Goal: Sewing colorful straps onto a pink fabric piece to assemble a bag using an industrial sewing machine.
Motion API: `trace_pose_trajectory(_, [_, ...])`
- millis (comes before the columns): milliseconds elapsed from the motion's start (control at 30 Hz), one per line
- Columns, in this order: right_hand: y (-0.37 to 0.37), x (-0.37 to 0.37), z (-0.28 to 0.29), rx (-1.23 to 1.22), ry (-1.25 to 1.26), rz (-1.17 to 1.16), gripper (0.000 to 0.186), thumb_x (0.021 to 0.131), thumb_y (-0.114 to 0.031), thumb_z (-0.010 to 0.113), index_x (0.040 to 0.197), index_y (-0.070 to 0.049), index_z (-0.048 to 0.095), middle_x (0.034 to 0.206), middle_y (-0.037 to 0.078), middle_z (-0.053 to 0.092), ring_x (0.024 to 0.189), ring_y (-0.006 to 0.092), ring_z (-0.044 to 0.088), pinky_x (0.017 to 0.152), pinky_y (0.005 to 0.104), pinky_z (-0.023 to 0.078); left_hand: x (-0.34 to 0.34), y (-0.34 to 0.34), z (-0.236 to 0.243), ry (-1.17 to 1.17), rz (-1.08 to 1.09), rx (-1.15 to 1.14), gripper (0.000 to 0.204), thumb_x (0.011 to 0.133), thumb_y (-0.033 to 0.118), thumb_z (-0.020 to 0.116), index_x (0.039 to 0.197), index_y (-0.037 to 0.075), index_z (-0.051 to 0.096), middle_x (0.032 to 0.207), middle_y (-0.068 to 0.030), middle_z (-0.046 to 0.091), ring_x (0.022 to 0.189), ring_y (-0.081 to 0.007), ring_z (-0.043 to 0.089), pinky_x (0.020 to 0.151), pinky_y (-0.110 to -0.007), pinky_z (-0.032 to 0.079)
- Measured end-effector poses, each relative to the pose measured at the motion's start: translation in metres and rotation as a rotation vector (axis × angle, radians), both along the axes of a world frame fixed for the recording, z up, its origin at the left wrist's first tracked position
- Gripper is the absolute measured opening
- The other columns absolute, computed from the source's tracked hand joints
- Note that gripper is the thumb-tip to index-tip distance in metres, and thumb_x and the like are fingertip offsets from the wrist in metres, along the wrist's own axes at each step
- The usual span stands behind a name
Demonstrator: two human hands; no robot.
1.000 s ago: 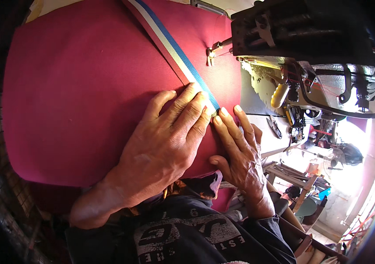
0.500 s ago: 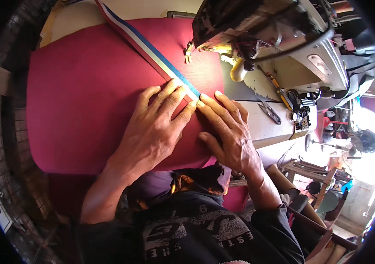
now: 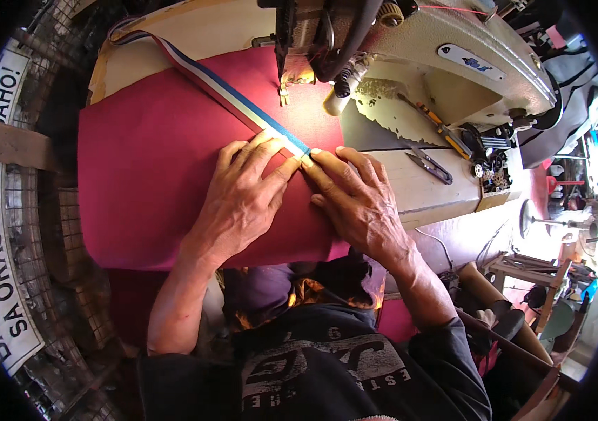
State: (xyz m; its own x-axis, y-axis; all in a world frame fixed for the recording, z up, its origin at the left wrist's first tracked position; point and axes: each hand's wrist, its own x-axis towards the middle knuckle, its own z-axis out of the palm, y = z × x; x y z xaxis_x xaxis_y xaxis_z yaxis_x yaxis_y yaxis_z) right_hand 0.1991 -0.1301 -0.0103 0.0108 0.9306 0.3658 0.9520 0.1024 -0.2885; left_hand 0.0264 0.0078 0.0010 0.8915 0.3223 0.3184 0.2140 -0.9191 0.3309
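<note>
1. Head view: long flat woven strap striped blue, white and red (image 3: 236, 102) slants from the upper left to mid-frame across the smooth crimson sheet (image 3: 144, 182), its near end at the fingertips.
2. Left hand (image 3: 243, 200), fingers slightly spread, presses the strap; right hand (image 3: 362, 200), fingers parted, touches its end.
3. Since earlier frames, both hands stay there; the framing shifted, revealing the strap's upper-left loop.

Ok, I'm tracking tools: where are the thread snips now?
In the head view, right of centre, the thread snips lie on the sewing table, between the right hand and the orange-and-black tool.
</note>
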Motion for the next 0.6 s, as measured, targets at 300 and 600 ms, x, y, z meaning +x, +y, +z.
trace_pose_trajectory(300, [0.007, 0.009, 0.009, -0.039, 0.028, 0.040, 0.043, 0.084, -0.019, 0.067, 0.126, -0.008, 0.064, 0.127, 0.006, 0.061, 0.118, 0.0282, 0.054, 0.100, 0.0433, 0.042, 0.005, 0.000, -0.001, -0.027, 0.017, 0.031, 0.038, 0.082, 0.004, 0.070, 0.120, 0.006, 0.068, 0.127, -0.0118, 0.056, 0.129, -0.0290, 0.052, 0.105, -0.046, 0.039])
trace_pose_trajectory(600, [0.018, 0.029, 0.001, 0.031, 0.195, 0.130, 0.038, 0.082, -0.006, 0.060, 0.119, -0.010, 0.067, 0.115, 0.004, 0.065, 0.112, 0.0257, 0.057, 0.097, 0.0408, 0.042, 0.028, -0.012, 0.009, 0.015, 0.086, 0.149, 0.021, 0.080, 0.012, 0.077, 0.097, 0.004, 0.069, 0.096, -0.0069, 0.058, 0.095, -0.0253, 0.056, 0.085, -0.041, 0.044])
